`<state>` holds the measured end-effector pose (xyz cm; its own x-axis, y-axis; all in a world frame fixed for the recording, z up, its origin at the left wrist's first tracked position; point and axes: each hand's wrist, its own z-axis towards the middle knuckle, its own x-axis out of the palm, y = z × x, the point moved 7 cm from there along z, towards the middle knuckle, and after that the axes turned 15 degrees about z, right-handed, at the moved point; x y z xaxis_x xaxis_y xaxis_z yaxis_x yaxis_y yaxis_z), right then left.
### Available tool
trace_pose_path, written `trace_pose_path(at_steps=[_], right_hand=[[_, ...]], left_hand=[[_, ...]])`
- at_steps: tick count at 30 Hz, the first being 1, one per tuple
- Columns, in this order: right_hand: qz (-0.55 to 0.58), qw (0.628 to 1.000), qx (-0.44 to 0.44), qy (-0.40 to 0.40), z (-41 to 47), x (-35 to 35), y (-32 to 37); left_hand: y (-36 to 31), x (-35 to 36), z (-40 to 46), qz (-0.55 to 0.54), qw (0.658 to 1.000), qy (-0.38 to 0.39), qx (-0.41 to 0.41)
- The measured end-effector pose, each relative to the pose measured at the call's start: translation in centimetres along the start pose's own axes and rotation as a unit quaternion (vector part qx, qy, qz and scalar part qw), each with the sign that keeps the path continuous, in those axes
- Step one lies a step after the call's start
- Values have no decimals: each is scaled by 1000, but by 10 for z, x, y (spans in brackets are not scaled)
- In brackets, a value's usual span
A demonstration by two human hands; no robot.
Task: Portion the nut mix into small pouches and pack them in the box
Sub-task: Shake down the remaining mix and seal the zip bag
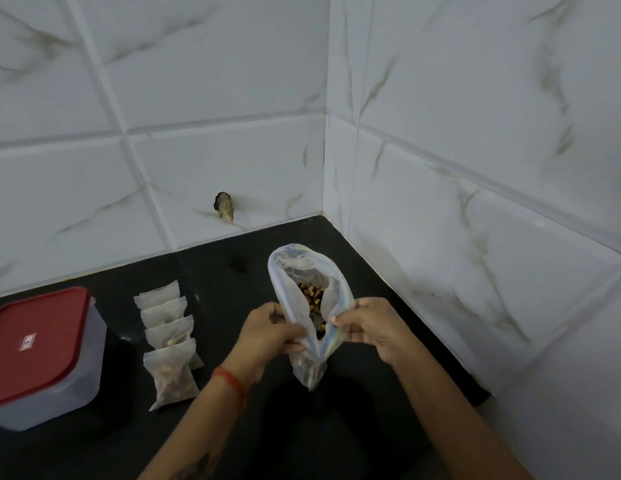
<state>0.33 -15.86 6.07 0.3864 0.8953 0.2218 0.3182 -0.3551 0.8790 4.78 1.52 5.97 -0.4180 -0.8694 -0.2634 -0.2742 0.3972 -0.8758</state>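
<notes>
A translucent zip bag of nut mix [304, 271] hangs above the black counter, its mouth spread wide so the brown nuts show inside. My left hand [267, 329] pinches the bag's left rim and my right hand [371, 327] pinches the right rim. Several small filled pouches [170, 341] lie in an overlapping row on the counter to the left of my hands. Further left stands the clear plastic box [90, 344], closed with its red lid [35, 344].
The black counter [215, 271] ends in a corner of white marbled tile walls [475, 168] behind and to the right. A small broken hole [224, 206] marks the back wall. A red thread band [231, 382] circles my left wrist.
</notes>
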Motion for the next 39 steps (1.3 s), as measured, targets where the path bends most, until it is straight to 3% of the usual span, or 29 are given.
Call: trace_pose_path(at_steps=[2,4,6,7,9,12,14,18,22,24,27,29,31,33,35,37,39], right_hand=[[-148,982,-86,-79,-4,-3,12],[-262,950,-129,-114,-7,0,17],[-184,977,-82,-72,-7,5,8],[-89,995,-29,-34,-6,7,2],[76,994,65,38,-10,13,-3],[199,968,119,94,-16,17,1],[197,969,107,103,-18,19,5],[76,997,29,18,-20,16,12],[-132,985,-81,-81,-23,13,23],[-157,979,-100,-82,-23,14,27],[-15,1000,-12,-14,-21,13,25],[93,995,33,34,-22,16,27],[114,992,30,31,-21,15,30],[54,998,3,-12,-21,14,33],[-96,990,-67,-75,-23,13,42],[-280,940,-158,-111,-27,18,58],[-353,912,-182,-98,-29,26,64]], left_hand=[[-6,-9,-2,115,985,-119,43],[-16,-15,-9,245,943,-205,93],[-19,-13,-10,282,932,-206,102],[-16,-12,-8,233,954,-173,79],[-9,-5,-9,41,997,-58,16],[-15,2,-15,-157,984,77,-19],[-19,1,-17,-182,980,81,-13],[-22,-4,-16,-43,997,-58,15],[-36,-10,-20,166,968,-167,91],[-37,-10,-17,150,974,-146,84],[-34,-5,-15,-6,1000,-24,-13],[-35,0,-19,-120,989,68,-47],[-41,2,-23,-215,968,120,-49],[-43,-1,-20,-207,974,88,-30],[-45,-13,-15,-95,995,-29,6],[-52,-25,-13,59,985,-152,56],[-59,-27,-12,168,965,-184,86]])
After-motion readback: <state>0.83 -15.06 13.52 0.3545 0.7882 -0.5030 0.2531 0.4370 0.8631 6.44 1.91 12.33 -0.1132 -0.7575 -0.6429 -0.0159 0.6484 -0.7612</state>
